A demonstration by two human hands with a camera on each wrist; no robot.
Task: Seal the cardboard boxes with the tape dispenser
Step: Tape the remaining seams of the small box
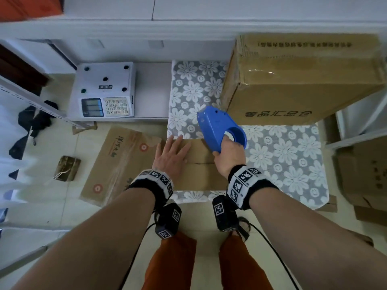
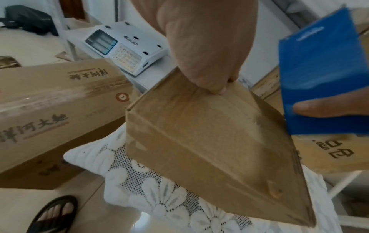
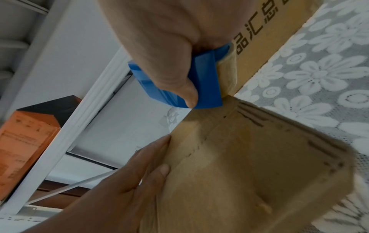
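Fingers (image 1: pixel 178 143) of the left hand (image 1: pixel 170 158) lie straight and flat on the small cardboard box (image 1: pixel 199 174), pinning its flaps; the right hand (image 1: pixel 229 158) wraps the blue tape dispenser (image 1: pixel 219 127), raised just above the box's far edge on the flower-patterned surface (image 1: pixel 289 155). The centre seam shows no tape yet. To seal well, the blade end likely should drop onto the far wall, then draw straight along the seam while the flat hand keeps the flaps level. Behind stands a large carton (image 1: pixel 293 80) printed "零品汇总仓"; the carton on the floor (image 1: pixel 117 164) bears characters too blurred to read surely.
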